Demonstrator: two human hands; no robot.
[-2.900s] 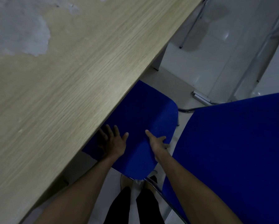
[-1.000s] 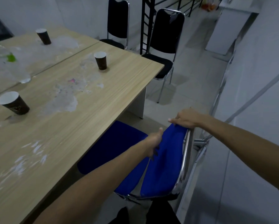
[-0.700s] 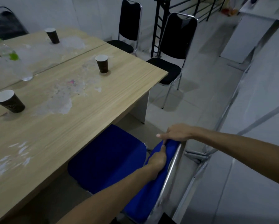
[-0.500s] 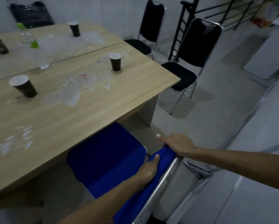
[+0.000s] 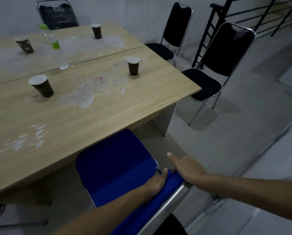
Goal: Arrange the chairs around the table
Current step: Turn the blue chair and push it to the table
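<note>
Since half a second ago the right hand (image 5: 188, 169) has loosened on the backrest; its fingers now lie flat and spread across the top corner, index pointing out over the floor, no longer wrapped round it. Left hand (image 5: 156, 183) rests against the front face of the backrest (image 5: 158, 206), thumb up along the cloth, but whether its fingers curl or lie flat I cannot tell. The blue chair (image 5: 114, 168) sits with the front of its seat tucked under the table (image 5: 94, 116) edge, back toward the person, chrome frame (image 5: 167, 200) running along the backrest's outer side.

On the table stand four dark paper cups: one near (image 5: 41, 85), one toward the right end (image 5: 133, 66), two farther back (image 5: 24, 44) (image 5: 96, 30). A clear bottle (image 5: 54, 46) with a green cap stands between them. Pale smears mark the wood.

Two black chairs (image 5: 214, 65) (image 5: 170, 34) stand at the table's right end, seats near its edge. Another black chair (image 5: 57, 14) is behind the far side. A black railing (image 5: 253, 14) runs at the top right.
</note>
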